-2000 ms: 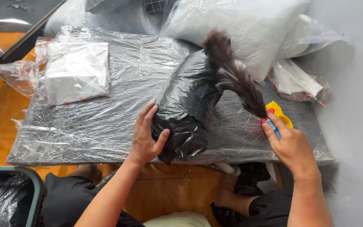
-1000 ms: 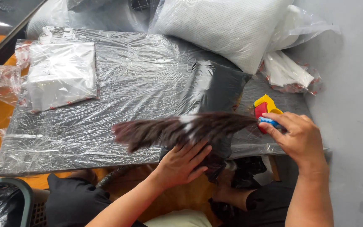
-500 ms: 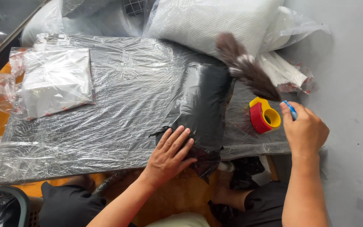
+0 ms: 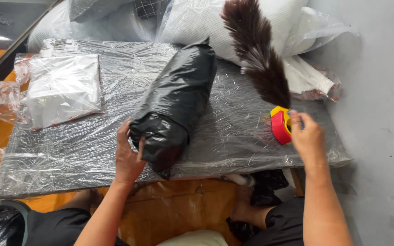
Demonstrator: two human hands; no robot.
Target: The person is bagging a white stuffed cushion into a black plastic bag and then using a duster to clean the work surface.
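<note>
Grey tabletop (image 4: pixel 69 150) wrapped in crinkled clear plastic film fills the middle of the frame, with a pale grey wall at the right and orange flooring at the lower left. A long bundle wrapped in glossy black plastic sheeting (image 4: pixel 176 102) lies at the centre, its long axis running from the lower centre up towards the upper centre, leaning slightly right. The left hand (image 4: pixel 127 157), at the lower centre, is clamped on the bundle's near end, fingers curled over the bunched plastic, so this hand is the nearer one. The right hand (image 4: pixel 307 136), at the right of the frame and well apart from the bundle, is closed on the handle of a dark brown feather duster (image 4: pixel 258 52), whose plume rises towards the upper centre. Just beside that hand sits a red and yellow tape dispenser (image 4: pixel 280 125). A flat white packet in clear plastic (image 4: pixel 62 89) lies at the left, and white pillows in clear bags (image 4: pixel 197 20) sit along the top.
</note>
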